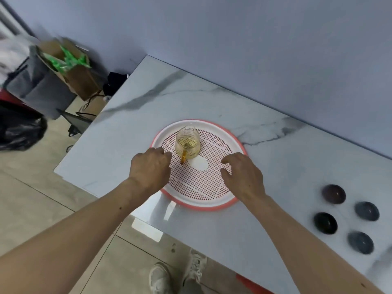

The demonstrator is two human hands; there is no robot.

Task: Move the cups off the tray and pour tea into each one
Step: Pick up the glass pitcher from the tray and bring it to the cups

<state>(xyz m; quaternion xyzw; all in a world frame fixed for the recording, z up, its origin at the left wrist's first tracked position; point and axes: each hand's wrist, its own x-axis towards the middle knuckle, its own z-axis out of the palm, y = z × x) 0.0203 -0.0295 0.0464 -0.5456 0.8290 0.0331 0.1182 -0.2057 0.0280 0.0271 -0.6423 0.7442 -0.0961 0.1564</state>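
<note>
A round white perforated tray with a pink rim (pixel 212 205) lies on the marble table. On its far left part stands a glass pitcher (pixel 187 142) holding yellow tea, its amber handle pointing toward me. My left hand (pixel 149 168) hovers over the tray's left edge, fingers curled, just left of the handle and holding nothing. My right hand (pixel 242 174) hangs over the tray's right part, fingers spread, empty. Several dark cups sit on the table at the right, off the tray: one purple-brown (pixel 333 194), one black (pixel 325 223), one blue-grey (pixel 367 211), another blue-grey (pixel 360 242).
The marble table (pixel 165 98) meets a blue-grey wall behind. Its left edge drops to a tiled floor with a cardboard box (pixel 72 68), a grey bin (pixel 36 81) and a black bag (pixel 19 128). My shoes (pixel 178 272) show below the near edge.
</note>
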